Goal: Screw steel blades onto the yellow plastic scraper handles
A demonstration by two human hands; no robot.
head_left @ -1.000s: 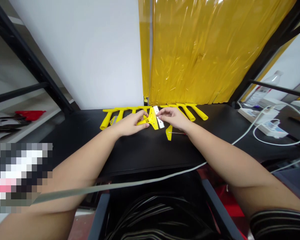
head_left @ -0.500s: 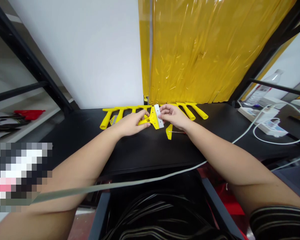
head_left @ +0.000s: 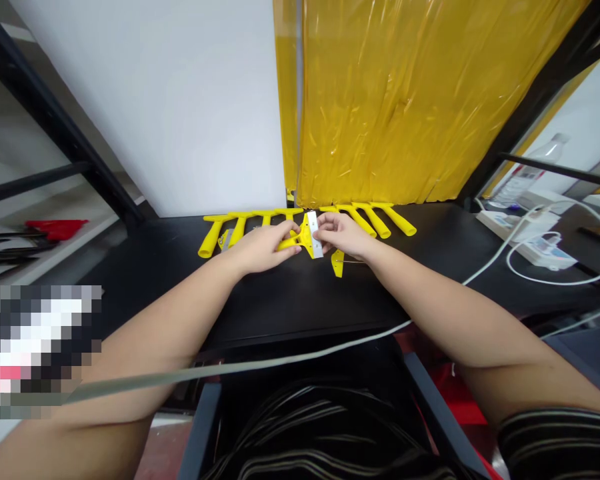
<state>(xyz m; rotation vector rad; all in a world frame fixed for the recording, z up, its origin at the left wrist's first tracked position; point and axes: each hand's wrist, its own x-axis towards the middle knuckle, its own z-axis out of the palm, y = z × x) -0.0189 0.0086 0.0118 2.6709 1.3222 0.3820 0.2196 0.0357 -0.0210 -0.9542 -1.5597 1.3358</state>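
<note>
My left hand (head_left: pixel 270 248) is closed around the handle of a yellow scraper (head_left: pixel 306 235), its head turned to the right. A flat silvery metal blade (head_left: pixel 315 236) lies along the scraper's head. Thumb and fingers of my right hand (head_left: pixel 344 235) pinch this blade at its right edge. Just below my right hand, a loose yellow plate (head_left: pixel 337 264) rests on the black table, with a thin metal rod (head_left: pixel 353 261) beside it, partly hidden by the hand. Behind my hands, several yellow scraper handles (head_left: pixel 211 239) lie in a row.
A white panel (head_left: pixel 205 107) and a yellow plastic-wrapped stack (head_left: pixel 405 100) stand along the back of the black table (head_left: pixel 300 307). On the right are a power strip (head_left: pixel 535 247), a clear bottle (head_left: pixel 530 170) and white cables. A pale cord (head_left: pixel 300 357) crosses in front, over my left forearm.
The blade and my right hand have shifted very slightly left, with the blade sitting closer over the scraper's head. My left hand keeps its grip on the handle.
</note>
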